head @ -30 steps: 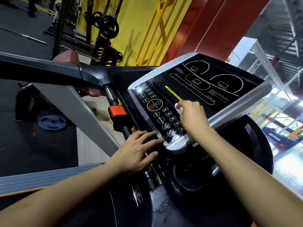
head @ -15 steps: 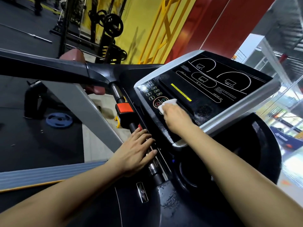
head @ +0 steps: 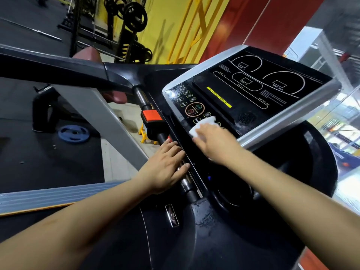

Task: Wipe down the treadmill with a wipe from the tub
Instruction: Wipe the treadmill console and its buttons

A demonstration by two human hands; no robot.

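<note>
The right hand (head: 216,142) presses a white wipe (head: 202,124) flat on the treadmill (head: 253,90) button panel, just below the round start and stop buttons (head: 194,109). Its grip is on the wipe, with the fingers lying over it, so only the wipe's far edge sticks out. The panel looks wet and shiny near the wipe.

The left hand (head: 166,166) rests on the shiny metal bar (head: 145,102) beside the panel. Its grip is apart, with the fingers straight and laid across the bar. An orange clip (head: 151,115) sits on the bar, farther up from this hand.

A blue weight plate (head: 73,133) lies on the dark floor to the left. Black weight plates (head: 135,16) hang on a rack by the yellow wall (head: 165,26).
</note>
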